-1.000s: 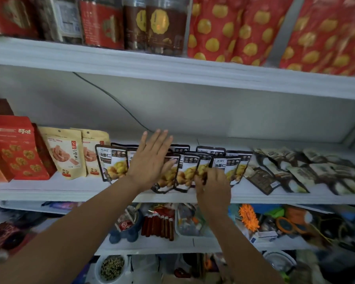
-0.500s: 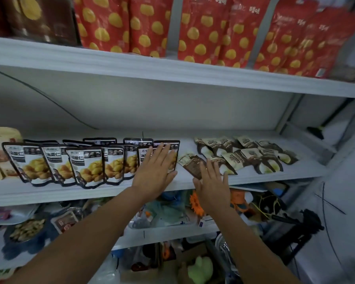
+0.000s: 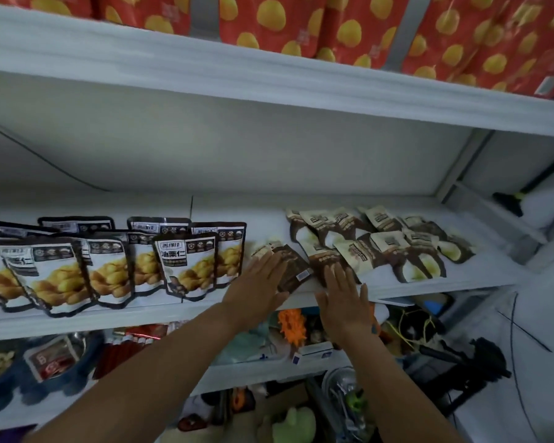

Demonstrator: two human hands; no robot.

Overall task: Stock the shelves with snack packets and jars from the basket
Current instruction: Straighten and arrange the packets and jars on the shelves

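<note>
The left hand (image 3: pixel 259 290) lay flat, its grip apart with fingers straight, over the left part of a dark brown packet (image 3: pixel 296 266). That packet lay on the middle shelf (image 3: pixel 173 314) near the front edge, close to the centre of the view. At three o'clock of it the right hand (image 3: pixel 344 300) was flat too, grip apart and holding nothing. Its spread fingertips reached the nearest of the brown-and-cream packets (image 3: pixel 387 244); whether they touched could not be told. Those packets lay flat and overlapping, spread toward two o'clock on the same shelf. At nine o'clock of the left hand stood a row of chestnut packets (image 3: pixel 186 263), upright and overlapping, white with black borders. At twelve o'clock the upper shelf (image 3: pixel 269 75) held red bags (image 3: pixel 333 24) with yellow spots. At six o'clock the lower shelf (image 3: pixel 263 370) carried mixed goods, too blurred to name.
</note>
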